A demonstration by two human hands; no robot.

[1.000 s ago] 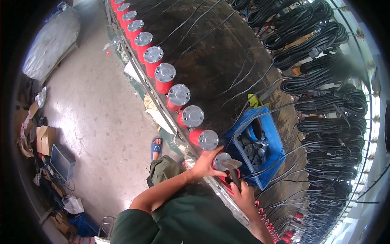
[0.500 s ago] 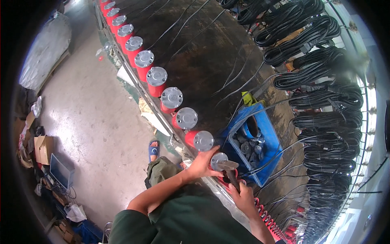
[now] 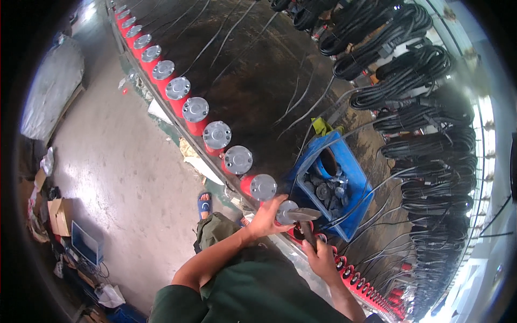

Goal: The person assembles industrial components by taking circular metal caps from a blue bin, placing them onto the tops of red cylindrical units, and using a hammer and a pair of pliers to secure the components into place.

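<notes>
A long row of red cylinders with round grey metal caps (image 3: 217,134) runs along the edge of a dark workbench (image 3: 253,70). My left hand (image 3: 265,216) holds the grey cap (image 3: 286,212) of the nearest cylinder. My right hand (image 3: 320,257) grips the handle of a hammer (image 3: 305,218), whose metal head rests on that cap. To the right, several red cylinders without caps (image 3: 347,267) continue the row.
A blue crate (image 3: 350,183) with grey metal parts sits on the bench just beyond my hands. Coils of black cable (image 3: 431,140) hang along the right. Thin wires trail across the bench. On the concrete floor to the left lie cardboard boxes (image 3: 56,215) and a sandal (image 3: 204,205).
The view has shifted, so the row sits further up the picture. My hands stay on the same cap, with the hammer head still against it.
</notes>
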